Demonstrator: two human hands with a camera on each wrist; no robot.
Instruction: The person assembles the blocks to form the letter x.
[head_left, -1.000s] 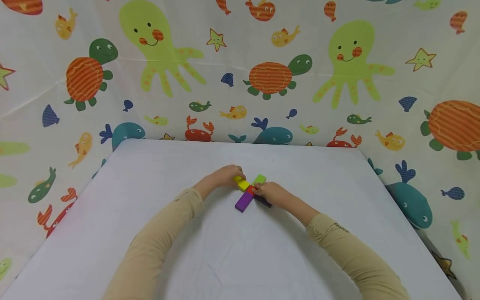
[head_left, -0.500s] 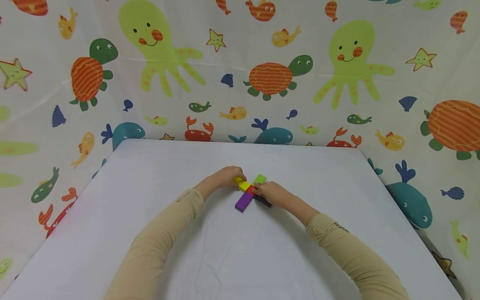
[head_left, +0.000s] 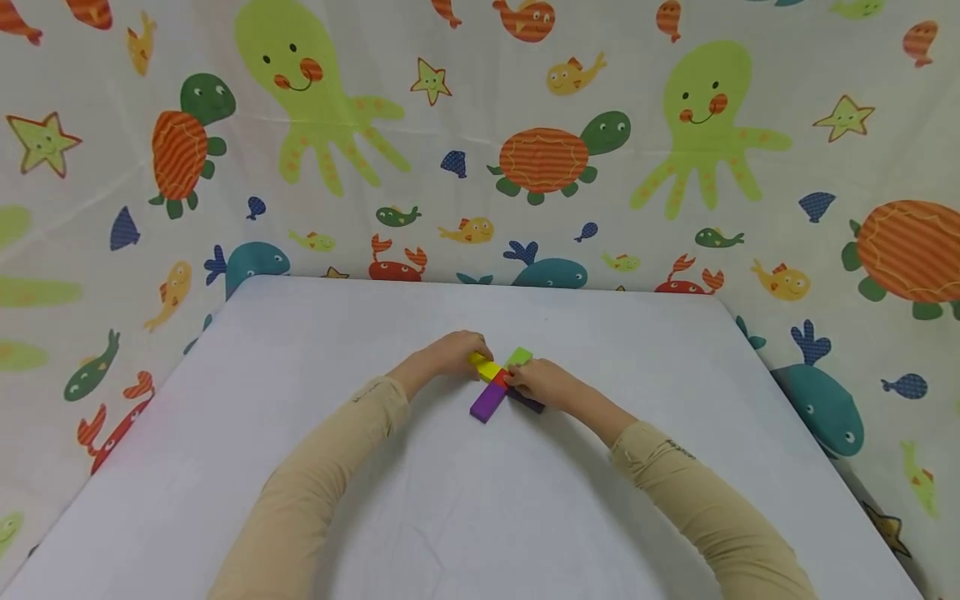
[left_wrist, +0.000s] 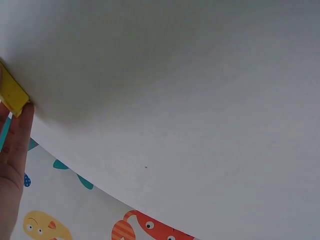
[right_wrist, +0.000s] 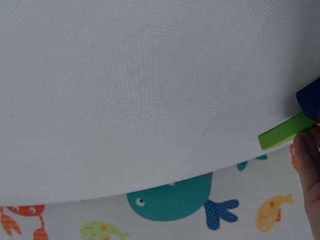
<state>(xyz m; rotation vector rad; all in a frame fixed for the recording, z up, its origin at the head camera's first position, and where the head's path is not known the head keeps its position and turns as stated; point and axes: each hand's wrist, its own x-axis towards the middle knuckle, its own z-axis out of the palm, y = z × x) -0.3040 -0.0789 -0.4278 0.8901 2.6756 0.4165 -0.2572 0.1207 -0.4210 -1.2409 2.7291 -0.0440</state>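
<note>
In the head view, several coloured blocks form a cross on the white table. A red block (head_left: 502,377) is at its centre, a purple block (head_left: 489,402) points toward me, and a green block (head_left: 519,357) points away. A dark blue block (right_wrist: 310,100) extends right, partly under my right hand (head_left: 546,383). That hand's bent fingertips pinch at the red block; they hide part of the contact. My left hand (head_left: 453,353) pinches the outer end of the yellow block (head_left: 488,370), whose inner end meets the red one. The left wrist view shows fingers along the yellow block's end.
The white table (head_left: 420,517) spreads around the blocks on all sides. Behind it hangs a cloth (head_left: 420,142) printed with sea animals, which also lines both sides. Both beige sleeves (head_left: 315,483) reach in from the near edge.
My left hand has shifted the yellow block slightly, so that it lies straighter against the red block. The right hand and the other blocks have stayed nearly in place.
</note>
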